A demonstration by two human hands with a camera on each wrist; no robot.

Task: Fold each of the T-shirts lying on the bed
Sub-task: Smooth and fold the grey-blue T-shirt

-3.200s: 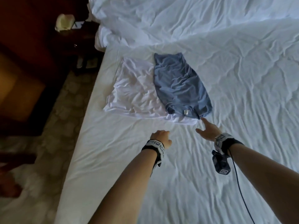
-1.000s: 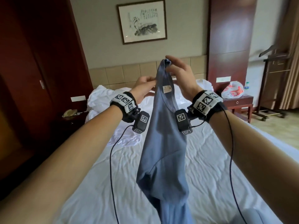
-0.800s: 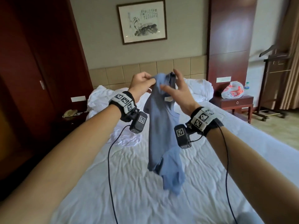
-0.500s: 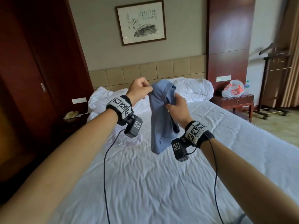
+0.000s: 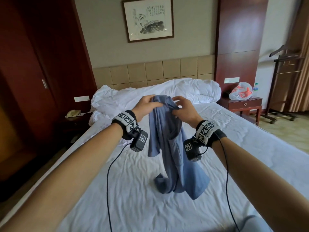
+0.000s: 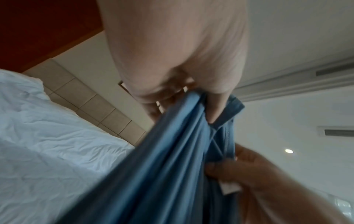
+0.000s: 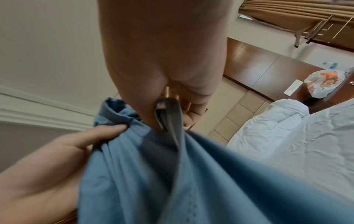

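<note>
both hands are closed on the bunched top of the blue t-shirt (image 5: 168, 148): the left hand (image 5: 147, 107) grips one side, the right hand (image 5: 182, 108) pinches the collar. its long axis hangs straight down between the wrists, equally near both, its lower end just over the bed (image 5: 133, 206). wide open sheet is left below and beyond, up to the pillows (image 5: 192, 87).

No legible text anywhere. Framed ink painting on the wall (image 5: 148, 18) carries several columns of calligraphy at its upper right — too small and blurred to read. Black-and-white square fiducial markers on the black wristbands (image 5: 126, 118) and on the small black wrist cameras (image 5: 139, 141) — patterns only, no letters. Small white tag inside the blue T-shirt collar (image 6: 229, 188) — blank or blurred, cannot tell. White plastic bag with orange print (image 5: 240, 91) — print unreadable.
</note>
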